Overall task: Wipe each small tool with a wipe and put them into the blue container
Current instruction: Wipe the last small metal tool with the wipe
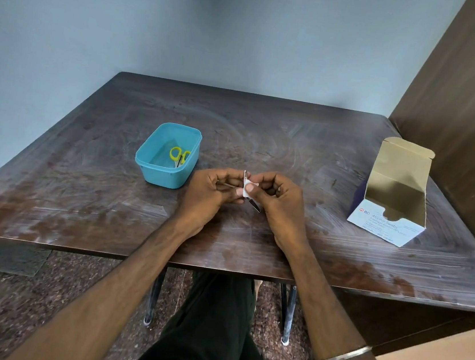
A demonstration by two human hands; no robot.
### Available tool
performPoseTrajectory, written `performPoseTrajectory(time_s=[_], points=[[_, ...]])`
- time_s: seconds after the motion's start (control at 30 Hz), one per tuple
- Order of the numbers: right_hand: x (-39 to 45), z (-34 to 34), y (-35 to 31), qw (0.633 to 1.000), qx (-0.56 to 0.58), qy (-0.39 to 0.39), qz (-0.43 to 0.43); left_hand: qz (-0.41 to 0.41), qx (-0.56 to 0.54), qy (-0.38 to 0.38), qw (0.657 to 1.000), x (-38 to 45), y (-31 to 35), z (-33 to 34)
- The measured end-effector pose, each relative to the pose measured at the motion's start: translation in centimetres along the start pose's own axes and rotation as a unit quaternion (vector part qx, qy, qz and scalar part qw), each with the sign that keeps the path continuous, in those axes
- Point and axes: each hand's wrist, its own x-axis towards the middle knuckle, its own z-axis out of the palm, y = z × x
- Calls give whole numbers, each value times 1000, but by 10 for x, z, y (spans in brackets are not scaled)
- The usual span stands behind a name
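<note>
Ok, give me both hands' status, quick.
Left hand: closed on the small metal tool.
Right hand: closed on the white wipe, pressed around the tool.

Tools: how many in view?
2. Scissors lie in the blue container; a small metal tool is held between both hands, partly wrapped in a wipe. Others may be hidden.

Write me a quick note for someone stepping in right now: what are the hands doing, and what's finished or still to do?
Left hand: holds a small metal tool, pointed tip toward the person.
Right hand: presses a white wipe around that tool.
Blue container: left of the hands, yellow-handled scissors already inside.
Alcohol swab box: open, at right.
Left: finish wiping, put the tool in the container. No other loose tools visible.
</note>
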Motion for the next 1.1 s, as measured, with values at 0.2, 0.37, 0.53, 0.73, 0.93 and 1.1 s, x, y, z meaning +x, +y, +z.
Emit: performPoseTrajectory(time_s=[0.2, 0.37, 0.53, 0.73, 0.93, 1.1], points=[[0, 0, -1, 1000, 6, -8, 22, -1, -13, 11, 1000, 0, -1, 0], [-1, 1, 1, 1000, -14, -6, 19, 19, 18, 12, 1000, 1, 0, 0], [-2, 2, -1, 999, -31, -19, 25, 24, 33, 46, 998, 2, -1, 1], [-3, 2, -4, 999, -12, -14, 34, 34, 26, 71, 997, -1, 4, 3], [-3, 3, -6, 999, 5, -31, 26, 46, 14, 50, 998, -2, 4, 2], [-3, 3, -6, 999, 22, -18, 33, 75, -1, 90, 993, -4, 5, 2]])
